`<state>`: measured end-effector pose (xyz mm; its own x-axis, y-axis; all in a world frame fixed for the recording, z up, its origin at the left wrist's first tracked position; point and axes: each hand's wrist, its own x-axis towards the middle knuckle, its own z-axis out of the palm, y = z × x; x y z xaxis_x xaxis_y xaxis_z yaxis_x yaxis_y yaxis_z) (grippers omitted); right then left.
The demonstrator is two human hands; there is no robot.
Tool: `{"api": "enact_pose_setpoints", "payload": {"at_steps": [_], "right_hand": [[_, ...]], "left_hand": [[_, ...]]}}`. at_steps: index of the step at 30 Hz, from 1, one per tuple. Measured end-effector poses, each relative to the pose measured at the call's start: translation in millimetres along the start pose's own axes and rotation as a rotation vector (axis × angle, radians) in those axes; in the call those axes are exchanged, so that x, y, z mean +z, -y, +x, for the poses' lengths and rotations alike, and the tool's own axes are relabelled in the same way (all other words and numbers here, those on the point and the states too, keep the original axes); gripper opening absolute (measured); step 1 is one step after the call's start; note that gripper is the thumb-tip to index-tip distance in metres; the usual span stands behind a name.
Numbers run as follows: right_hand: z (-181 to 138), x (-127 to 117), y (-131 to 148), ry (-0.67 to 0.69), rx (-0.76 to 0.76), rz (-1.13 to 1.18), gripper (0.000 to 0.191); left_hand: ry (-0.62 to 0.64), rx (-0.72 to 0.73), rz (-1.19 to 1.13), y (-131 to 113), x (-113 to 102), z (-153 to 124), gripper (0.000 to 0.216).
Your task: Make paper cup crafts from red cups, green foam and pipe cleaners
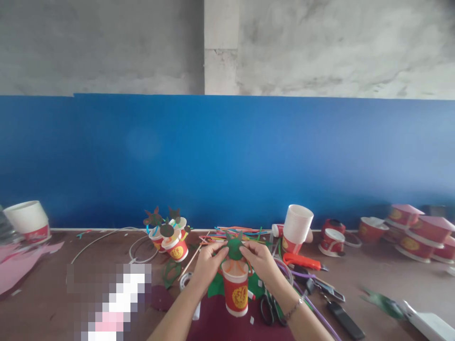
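In the head view, my left hand (210,261) and my right hand (259,260) pinch opposite edges of a green paper cutout (234,248) with pointed tips on top. The cutout stands above the mouth of a red and white paper cup (236,294) that bears a round gold emblem. Orange strips show at the cup's rim, between it and the cutout. The cup stands upright on dark red paper (216,327), with green paper (215,286) behind it. Scissors with dark handles (267,309) lie just right of the cup, partly under my right forearm.
Decorated cups (176,248) stand at left, beside a tape roll (185,281). A tall cup stack (297,227) and an orange glue gun (301,261) are at right. Colored pipe cleaners (245,232) lie behind. More cups (419,237) are far right; a blue panel (227,161) rises behind.
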<state>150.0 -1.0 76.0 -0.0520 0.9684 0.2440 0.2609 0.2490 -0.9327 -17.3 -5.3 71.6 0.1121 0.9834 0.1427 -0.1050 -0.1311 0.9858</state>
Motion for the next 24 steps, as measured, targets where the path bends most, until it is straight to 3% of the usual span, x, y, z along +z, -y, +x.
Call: {"api": "enact_pose_setpoints", "payload": {"at_steps": [4, 6, 12, 17, 24], "right_hand": [[-3, 4, 4, -0.008, 0.015, 0.089, 0.032], [-3, 5, 5, -0.019, -0.016, 0.058, 0.033], [0, -3, 5, -0.008, -0.089, -0.029, 0.035], [-3, -7, 10, 0.161, 0.127, 0.101, 0.032], [-11, -2, 16, 0.329, 0.39, 0.478, 0.034]], "left_hand": [[0.149, -0.097, -0.355, -2, 6, -6, 0.043], [0.164, -0.132, -0.43, -2, 9, -8, 0.043], [-0.015, -0.115, -0.472, 3, 7, -4, 0.04], [-0.091, -0.099, -0.487, 0, -2, 1, 0.044], [0.013, -0.091, -0.483, -8, 1, -4, 0.038]]}}
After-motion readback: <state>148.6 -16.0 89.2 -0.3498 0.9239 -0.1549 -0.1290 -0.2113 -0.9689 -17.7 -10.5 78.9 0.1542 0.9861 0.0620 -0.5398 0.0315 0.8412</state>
